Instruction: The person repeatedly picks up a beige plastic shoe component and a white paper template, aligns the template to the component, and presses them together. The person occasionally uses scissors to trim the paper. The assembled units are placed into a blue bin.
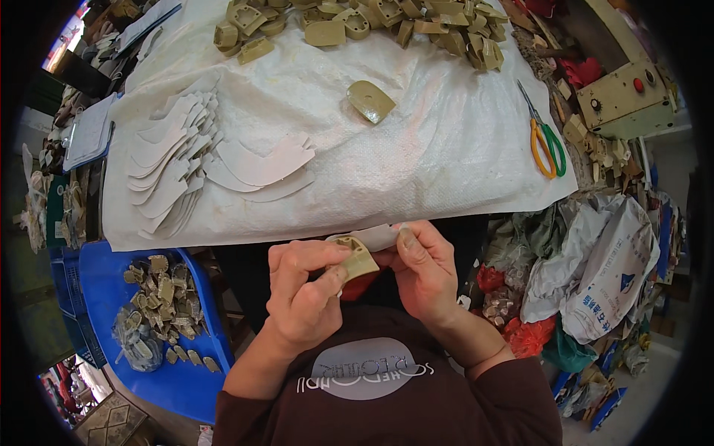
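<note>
My left hand (305, 293) grips a small olive-tan moulded block (358, 258) close to my chest, below the table's front edge. My right hand (424, 267) pinches a pale curved sheet piece (375, 236) and presses it against the top of that block. Both hands meet over the block, fingers curled around it. On the white woven cover (446, 156) lies a fanned stack of similar pale curved pieces (186, 163), one single tan block (370, 100), and a heap of several tan blocks (387, 22) at the far edge.
Orange-and-green-handled scissors (547, 137) lie at the cover's right edge. A blue plastic stool or crate (97, 275) at lower left carries several tan blocks (160, 297). Crumpled sacks (595, 267) and red scraps pile at right. A cream box with a red button (621, 93) stands at upper right.
</note>
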{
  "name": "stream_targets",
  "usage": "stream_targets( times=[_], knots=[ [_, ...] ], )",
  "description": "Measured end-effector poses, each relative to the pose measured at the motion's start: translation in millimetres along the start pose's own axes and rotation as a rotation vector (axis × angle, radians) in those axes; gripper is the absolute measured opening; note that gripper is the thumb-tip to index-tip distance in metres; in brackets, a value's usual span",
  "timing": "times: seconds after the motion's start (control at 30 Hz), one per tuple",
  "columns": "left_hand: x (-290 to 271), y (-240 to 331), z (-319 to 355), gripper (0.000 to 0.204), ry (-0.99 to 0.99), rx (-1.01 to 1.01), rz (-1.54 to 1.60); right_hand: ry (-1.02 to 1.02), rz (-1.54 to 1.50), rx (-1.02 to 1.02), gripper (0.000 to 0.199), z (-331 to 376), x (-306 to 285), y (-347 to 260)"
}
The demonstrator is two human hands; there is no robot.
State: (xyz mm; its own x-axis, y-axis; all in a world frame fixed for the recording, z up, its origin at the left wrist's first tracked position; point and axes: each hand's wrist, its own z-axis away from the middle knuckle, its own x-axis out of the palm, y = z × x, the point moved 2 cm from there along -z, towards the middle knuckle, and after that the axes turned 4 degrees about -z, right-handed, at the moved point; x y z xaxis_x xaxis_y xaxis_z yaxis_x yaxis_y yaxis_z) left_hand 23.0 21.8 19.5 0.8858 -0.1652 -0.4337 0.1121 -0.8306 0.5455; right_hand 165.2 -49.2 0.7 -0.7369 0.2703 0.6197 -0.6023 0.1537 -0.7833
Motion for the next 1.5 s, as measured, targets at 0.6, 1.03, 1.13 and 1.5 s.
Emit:
stream_targets(
  times=[0.6,1.03,1.13,1.5],
  knots=[
    [0.6,-11.8,9.8,0.012,-0.076,-0.461,0.372,-0.287,0.442,0.184,0.028,-33.2,-14.0,-14.5],
    [10.0,-9.3,5.2,0.017,-0.072,-0.397,0.383,-0.281,0.408,0.312,0.045,-43.3,-16.8,-3.7],
    [12.6,-2.6,2.2,0.019,0.168,-0.779,0.626,-0.297,0.379,0.054,0.038,-38.6,-14.6,-2.7],
    [22.7,-7.3,5.3,0.013,0.087,-0.798,0.688,-0.197,0.656,-0.302,0.012,-35.4,-3.3,-4.6]
  ],
)
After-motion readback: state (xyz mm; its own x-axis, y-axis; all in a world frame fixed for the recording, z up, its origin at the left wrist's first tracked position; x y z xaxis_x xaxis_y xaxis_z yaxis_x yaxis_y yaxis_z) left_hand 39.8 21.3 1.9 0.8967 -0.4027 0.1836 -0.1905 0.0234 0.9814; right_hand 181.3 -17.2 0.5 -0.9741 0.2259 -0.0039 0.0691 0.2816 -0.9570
